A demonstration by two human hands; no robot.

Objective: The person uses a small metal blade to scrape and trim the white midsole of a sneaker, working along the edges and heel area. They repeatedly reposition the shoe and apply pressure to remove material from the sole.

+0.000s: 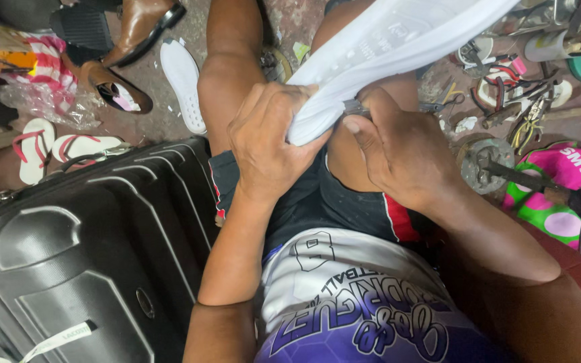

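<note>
Gripping the white shoe (pixel 398 40) at its heel end, your left hand (pixel 270 144) had closed fingers around the sole edge while your right hand (pixel 398 151) pinched a small metal tool (pixel 356 107) just beside them, which could slip and jab those fingers.

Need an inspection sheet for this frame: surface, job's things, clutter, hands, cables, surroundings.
Surface: bare concrete floor, stained, with scraps on it.
Job's things: white shoe sole held over the knees; thin metal tool at its edge.
Clutter: pile of hand tools at upper right; loose white insole; brown shoes; flip-flops.
Hands: left hand grips the sole's end; right hand pinches the tool against the sole.
Cables: wire strands among the hand tools, type unclear.
Surroundings: black hard suitcase at left; pink and green bag at right.
</note>
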